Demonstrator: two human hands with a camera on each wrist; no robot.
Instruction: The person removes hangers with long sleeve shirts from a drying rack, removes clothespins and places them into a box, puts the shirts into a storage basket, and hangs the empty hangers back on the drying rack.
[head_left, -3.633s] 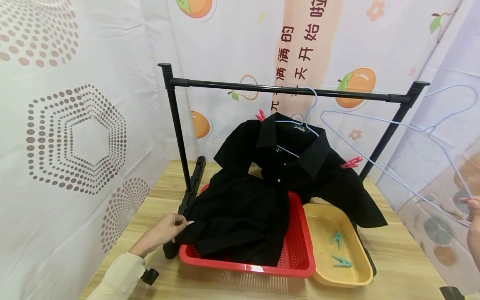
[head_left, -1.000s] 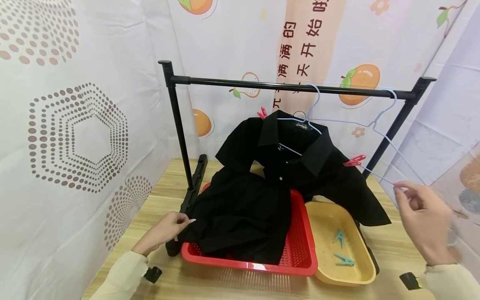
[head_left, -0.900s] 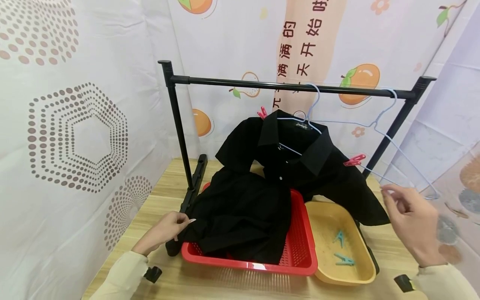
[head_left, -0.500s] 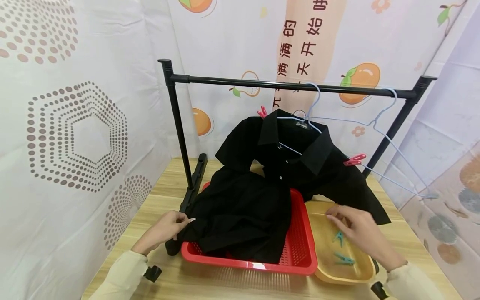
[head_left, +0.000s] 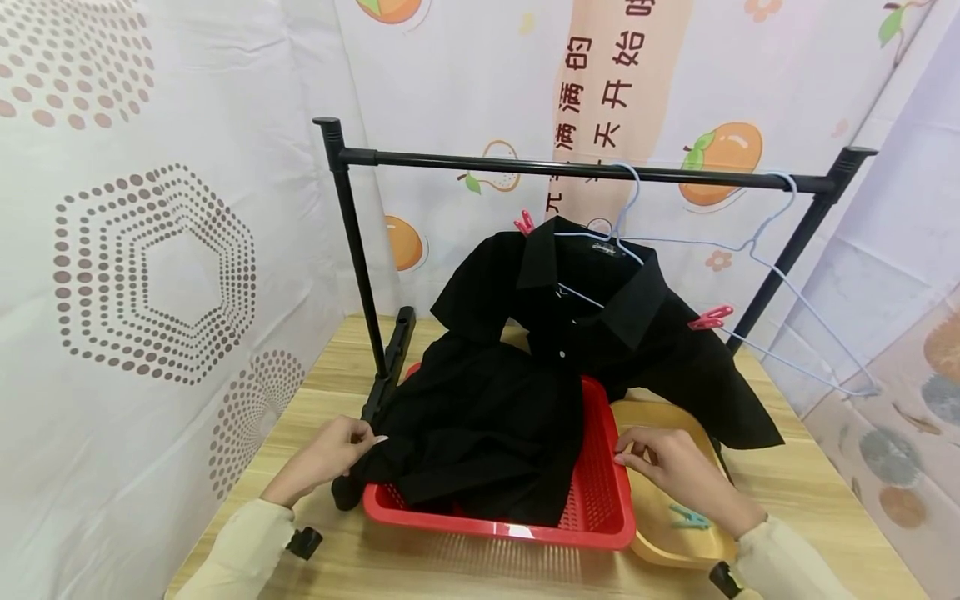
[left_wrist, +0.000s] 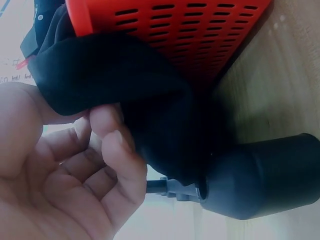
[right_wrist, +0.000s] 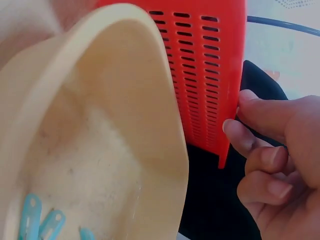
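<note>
- The left hand (head_left: 337, 442) pinches the left edge of a black garment (head_left: 480, 408) between thumb and fingers, its forearm angled up from the lower left.
- The garment lies bunched in a red basket (head_left: 457, 524).
- The right hand (head_left: 671, 465), fingers loosely curled, thumb and forefinger slightly apart, is at the basket's right rim, contact unclear, above a yellow basin (head_left: 651, 517).

Two hands (head_left: 330, 454), two hangers (head_left: 752, 247), two red clips (head_left: 711, 318), one basket (head_left: 570, 537).
</note>
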